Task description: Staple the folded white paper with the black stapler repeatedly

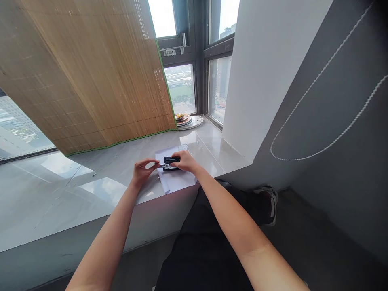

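Note:
A black stapler is over white paper on the window sill, its upper and lower parts spread apart and a metal part showing between them. My right hand is closed around its right end. At the other end, my left hand has thumb and forefinger pinched together beside the metal part. What lies between those fingertips is too small to make out. The paper is partly covered by the stapler and my right hand, and its lower left edge curls.
The glossy sill ends in a front edge near my legs. A bamboo blind hangs at the left. Stacked plates stand in the window corner. A beaded cord loops at the right, near a white wall column.

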Tool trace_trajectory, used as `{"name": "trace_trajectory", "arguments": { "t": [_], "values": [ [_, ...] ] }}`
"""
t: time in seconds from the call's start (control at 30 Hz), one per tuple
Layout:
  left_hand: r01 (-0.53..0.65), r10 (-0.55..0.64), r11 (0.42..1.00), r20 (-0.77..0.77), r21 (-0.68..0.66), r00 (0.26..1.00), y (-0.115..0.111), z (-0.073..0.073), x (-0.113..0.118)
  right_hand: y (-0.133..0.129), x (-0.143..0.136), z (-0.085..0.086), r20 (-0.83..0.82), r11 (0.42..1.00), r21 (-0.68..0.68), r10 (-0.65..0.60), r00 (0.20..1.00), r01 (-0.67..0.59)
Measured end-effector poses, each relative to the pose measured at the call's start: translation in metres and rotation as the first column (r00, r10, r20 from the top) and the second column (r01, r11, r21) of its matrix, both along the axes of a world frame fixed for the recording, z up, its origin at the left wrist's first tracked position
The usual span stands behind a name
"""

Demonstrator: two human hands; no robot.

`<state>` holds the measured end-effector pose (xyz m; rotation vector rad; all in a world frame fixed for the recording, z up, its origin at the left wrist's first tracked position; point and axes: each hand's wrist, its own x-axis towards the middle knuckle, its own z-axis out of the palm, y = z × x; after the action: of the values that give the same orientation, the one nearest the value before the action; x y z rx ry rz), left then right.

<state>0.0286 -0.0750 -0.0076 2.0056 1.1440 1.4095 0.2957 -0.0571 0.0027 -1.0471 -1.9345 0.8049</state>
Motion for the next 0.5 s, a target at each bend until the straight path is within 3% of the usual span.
{"name": "trace_trajectory", "arguments": {
  "t": [0.5],
  "values": [
    [0.099, -0.114, 0.989, -0.135, -0.110, 0.984, 0.0007, -0.0026, 0.0008, -0.0029, -0.0008, 0.0039, 0.028, 0.999, 0.008, 0.031, 0.999, -0.031]
  ]
}}
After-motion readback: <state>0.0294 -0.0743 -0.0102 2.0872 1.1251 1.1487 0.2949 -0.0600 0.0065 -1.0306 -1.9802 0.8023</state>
